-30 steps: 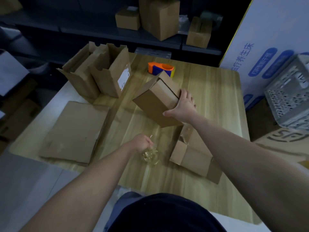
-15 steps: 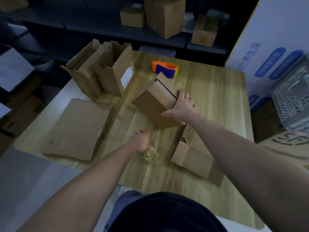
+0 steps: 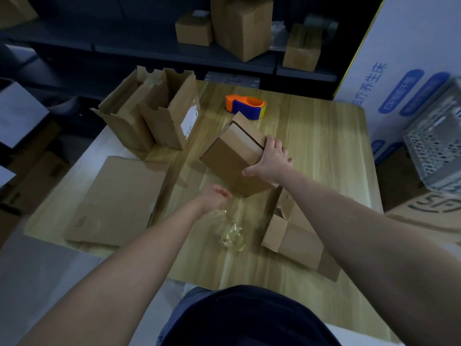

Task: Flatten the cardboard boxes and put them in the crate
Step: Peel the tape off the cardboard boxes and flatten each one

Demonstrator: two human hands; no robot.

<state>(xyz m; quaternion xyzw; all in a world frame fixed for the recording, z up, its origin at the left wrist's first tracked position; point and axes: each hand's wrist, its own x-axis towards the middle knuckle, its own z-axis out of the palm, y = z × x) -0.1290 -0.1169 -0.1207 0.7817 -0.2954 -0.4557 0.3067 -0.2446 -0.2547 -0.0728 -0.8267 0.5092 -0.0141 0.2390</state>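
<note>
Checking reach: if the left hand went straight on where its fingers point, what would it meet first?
The left hand would probably meet the tilted cardboard box the right hand holds; depth unclear.

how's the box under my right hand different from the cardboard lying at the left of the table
The held box is assembled, with full volume; the flat cardboard is collapsed into a sheet.
The held box stands tilted with the right hand gripping its upper corner; the flat cardboard lies on the table, untouched.
Both are plain brown cardboard.
</note>
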